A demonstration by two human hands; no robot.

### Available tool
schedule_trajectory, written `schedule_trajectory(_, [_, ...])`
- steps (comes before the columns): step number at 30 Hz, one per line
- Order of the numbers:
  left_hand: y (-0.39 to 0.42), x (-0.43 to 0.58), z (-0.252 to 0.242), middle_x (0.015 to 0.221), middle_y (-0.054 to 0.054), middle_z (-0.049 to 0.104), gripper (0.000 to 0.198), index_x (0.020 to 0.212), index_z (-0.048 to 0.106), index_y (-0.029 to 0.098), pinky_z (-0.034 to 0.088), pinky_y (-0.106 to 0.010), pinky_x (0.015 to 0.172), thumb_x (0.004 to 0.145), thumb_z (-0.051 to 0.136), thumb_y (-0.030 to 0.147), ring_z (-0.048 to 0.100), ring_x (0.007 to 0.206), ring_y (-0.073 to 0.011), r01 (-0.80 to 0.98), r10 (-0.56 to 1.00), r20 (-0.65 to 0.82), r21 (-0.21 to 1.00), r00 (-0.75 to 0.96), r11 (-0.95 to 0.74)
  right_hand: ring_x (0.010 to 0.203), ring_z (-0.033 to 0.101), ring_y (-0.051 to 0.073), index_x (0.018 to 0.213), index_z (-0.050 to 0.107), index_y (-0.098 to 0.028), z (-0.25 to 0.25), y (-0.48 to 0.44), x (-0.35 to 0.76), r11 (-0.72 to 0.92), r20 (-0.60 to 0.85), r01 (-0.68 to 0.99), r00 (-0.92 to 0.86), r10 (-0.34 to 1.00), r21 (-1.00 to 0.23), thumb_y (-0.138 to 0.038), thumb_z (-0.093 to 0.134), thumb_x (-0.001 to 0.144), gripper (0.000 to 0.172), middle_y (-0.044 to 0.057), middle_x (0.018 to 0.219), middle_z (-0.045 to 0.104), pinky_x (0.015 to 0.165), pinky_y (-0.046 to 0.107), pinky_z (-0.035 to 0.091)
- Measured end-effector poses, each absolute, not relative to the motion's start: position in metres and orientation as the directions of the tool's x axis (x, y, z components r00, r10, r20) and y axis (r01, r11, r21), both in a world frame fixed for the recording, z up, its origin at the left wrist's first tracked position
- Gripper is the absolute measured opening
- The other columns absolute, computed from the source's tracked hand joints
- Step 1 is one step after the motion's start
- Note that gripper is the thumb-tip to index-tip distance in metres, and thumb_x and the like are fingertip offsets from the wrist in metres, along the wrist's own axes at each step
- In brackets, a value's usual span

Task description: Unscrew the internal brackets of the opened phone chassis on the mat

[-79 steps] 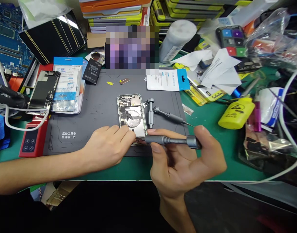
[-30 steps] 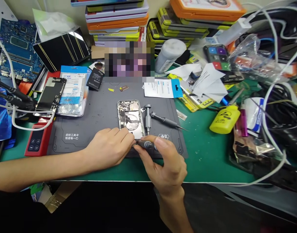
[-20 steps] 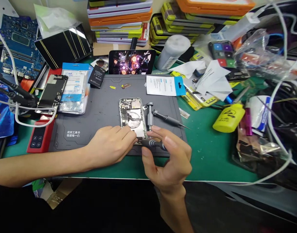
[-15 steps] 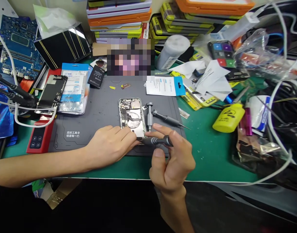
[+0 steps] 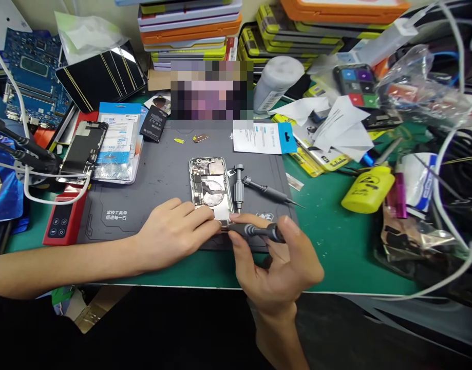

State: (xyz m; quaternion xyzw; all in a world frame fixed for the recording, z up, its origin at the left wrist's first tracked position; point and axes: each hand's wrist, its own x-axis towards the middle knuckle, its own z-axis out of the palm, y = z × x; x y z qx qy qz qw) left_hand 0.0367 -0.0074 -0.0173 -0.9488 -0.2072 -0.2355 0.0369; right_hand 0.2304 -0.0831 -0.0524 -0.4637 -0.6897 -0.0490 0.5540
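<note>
An opened phone lies on a dark grey work mat, its inner boards and a round coil showing. My left hand is closed over the phone's lower left part, hiding that corner. In my right hand is a dark screwdriver, lying nearly level with its working end at the phone's bottom edge. Thumb and a finger pinch it near that end, while another finger touches the handle's cap. The tip itself is hidden. Beside the phone lie a second screwdriver and a third screwdriver.
A detached phone screen and a black battery lie to the left, near a red device. Stacked cases line the back. On the right are a yellow bottle, papers and white cables.
The thumb and finger of my right hand have closed in around the screwdriver near its working end. Its cap has shifted slightly right. My left hand stays on the phone.
</note>
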Motion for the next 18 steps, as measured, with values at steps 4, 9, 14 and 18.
schedule_trajectory(4, [-0.008,0.036,-0.017,0.091,0.001,0.077,0.017,0.108,0.074,0.019,0.037,-0.033,0.065,0.114,0.058,0.021,0.058,0.069,-0.0134,0.406,0.366,0.471,0.018,0.803,-0.914,0.089,0.082,0.021,0.167,0.043,-0.024,-0.049,-0.084,0.229,0.586,0.841,0.677,0.093,0.533,-0.446,0.007,0.079,0.085,0.095,0.006,0.113,0.075,0.076,0.037,0.075])
schedule_trajectory(9, [-0.008,0.036,-0.017,0.091,0.001,0.077,0.017,0.109,0.074,0.020,0.037,-0.034,0.065,0.114,0.060,0.025,0.058,0.071,-0.0136,0.414,0.372,0.464,0.012,0.804,-0.910,0.088,0.082,0.020,0.166,0.044,-0.022,-0.043,-0.082,0.226,0.584,0.826,0.664,0.091,0.556,-0.467,0.005,0.077,0.087,0.090,0.006,0.113,0.074,0.076,0.037,0.074])
schedule_trajectory(14, [-0.008,0.036,-0.019,0.092,0.002,0.077,0.015,0.108,0.074,0.020,0.039,-0.034,0.065,0.114,0.061,0.023,0.060,0.072,-0.0139,0.421,0.383,0.467,0.025,0.797,-0.907,0.086,0.082,0.019,0.164,0.047,-0.019,-0.042,-0.082,0.226,0.583,0.835,0.673,0.098,0.541,-0.456,0.002,0.077,0.089,0.083,0.006,0.110,0.073,0.072,0.035,0.074])
schedule_trajectory(18, [-0.009,0.036,-0.020,0.094,0.002,0.078,0.013,0.106,0.073,0.019,0.040,-0.034,0.065,0.112,0.062,0.020,0.060,0.073,-0.0139,0.414,0.380,0.473,0.035,0.795,-0.910,0.085,0.082,0.020,0.167,0.041,-0.025,-0.051,-0.086,0.234,0.565,0.850,0.695,0.127,0.511,-0.444,0.005,0.083,0.082,0.100,0.006,0.112,0.071,0.068,0.038,0.074])
